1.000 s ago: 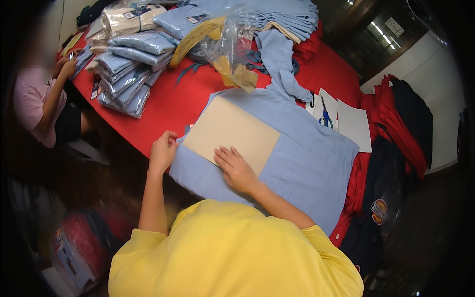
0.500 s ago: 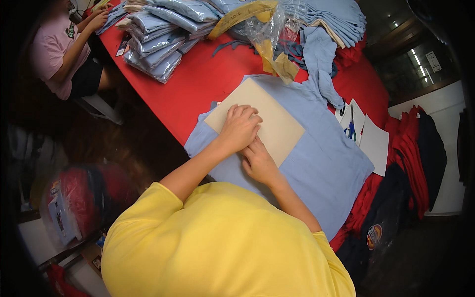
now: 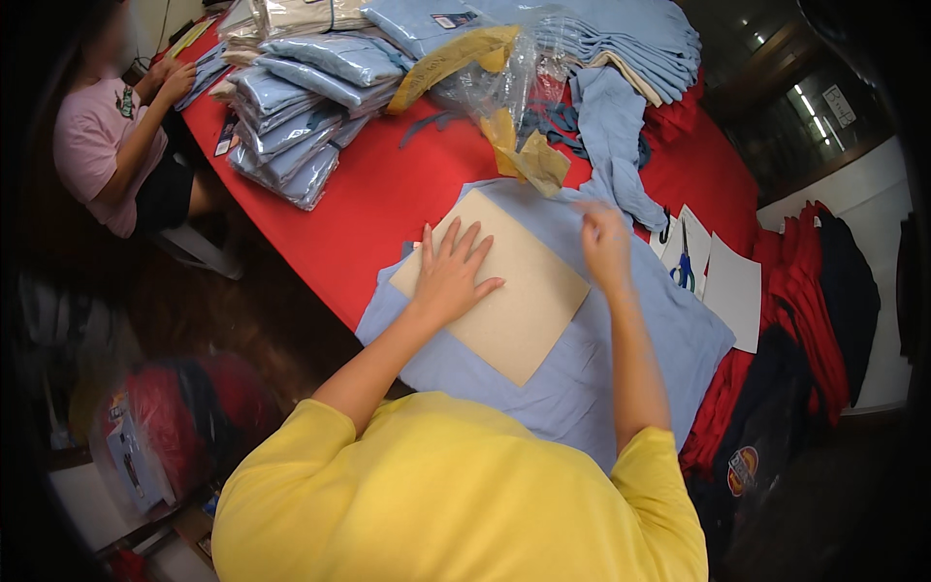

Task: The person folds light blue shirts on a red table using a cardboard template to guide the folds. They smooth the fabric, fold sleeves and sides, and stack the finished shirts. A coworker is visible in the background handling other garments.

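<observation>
A light blue shirt (image 3: 669,330) lies spread on the red-covered table, with a beige cardboard sheet (image 3: 529,291) flat on top of it. My left hand (image 3: 451,276) rests on the cardboard's left part, palm down and fingers spread. Beyond the cardboard's right corner, my right hand (image 3: 606,250) is over the upper part of the shirt. Its fingers are curled closed and a little blurred; whatever they pinch, if anything, cannot be made out. A small dark tag peeks out beside the cardboard's left edge.
Bagged blue garments (image 3: 301,126) are stacked at the far left. Clear plastic with yellow strips (image 3: 524,145) lies ahead, near folded blue shirts (image 3: 630,39). Blue-handled scissors (image 3: 685,270) lie on white paper at right. Red and navy garments (image 3: 815,301) hang beyond. Someone in pink (image 3: 107,155) sits far left.
My hands were together on the cardboard. The right has moved away to the right and forward, its fingers closing; the left has spread flat. The whole view has shifted slightly.
</observation>
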Motion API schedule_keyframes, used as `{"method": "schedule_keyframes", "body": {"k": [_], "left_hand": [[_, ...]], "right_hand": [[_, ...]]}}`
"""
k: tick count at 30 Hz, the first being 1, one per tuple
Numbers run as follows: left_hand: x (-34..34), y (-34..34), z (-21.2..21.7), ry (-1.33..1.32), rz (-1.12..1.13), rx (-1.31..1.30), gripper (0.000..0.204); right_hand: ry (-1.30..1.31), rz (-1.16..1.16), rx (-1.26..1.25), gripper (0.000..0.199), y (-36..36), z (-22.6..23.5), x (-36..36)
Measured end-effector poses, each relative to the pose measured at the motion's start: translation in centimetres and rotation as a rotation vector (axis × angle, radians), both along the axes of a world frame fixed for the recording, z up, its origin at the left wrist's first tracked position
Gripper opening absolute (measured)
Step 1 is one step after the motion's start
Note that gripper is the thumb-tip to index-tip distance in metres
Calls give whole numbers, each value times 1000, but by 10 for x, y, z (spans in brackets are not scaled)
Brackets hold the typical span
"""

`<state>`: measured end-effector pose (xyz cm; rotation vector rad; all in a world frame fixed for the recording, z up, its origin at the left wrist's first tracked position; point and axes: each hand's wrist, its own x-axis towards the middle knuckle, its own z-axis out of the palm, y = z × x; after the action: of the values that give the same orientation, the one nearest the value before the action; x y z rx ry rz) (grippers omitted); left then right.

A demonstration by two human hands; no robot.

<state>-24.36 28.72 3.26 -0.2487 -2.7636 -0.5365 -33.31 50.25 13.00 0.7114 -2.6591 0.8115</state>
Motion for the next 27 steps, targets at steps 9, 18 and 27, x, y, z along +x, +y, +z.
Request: {"method": "schedule_keyframes", "body": {"k": [9, 18, 27], "left_hand": [[0, 0, 0, -23, -9, 12, 65], [3, -4, 12, -61, -67, -5, 76], [9, -14, -5, 19, -68, -70, 69]], "right_hand": [[349, -404, 408, 49, 59, -46, -119], [649, -397, 455, 15, 87, -13, -112], [-503, 569, -140, 42, 20, 85, 60]]}}
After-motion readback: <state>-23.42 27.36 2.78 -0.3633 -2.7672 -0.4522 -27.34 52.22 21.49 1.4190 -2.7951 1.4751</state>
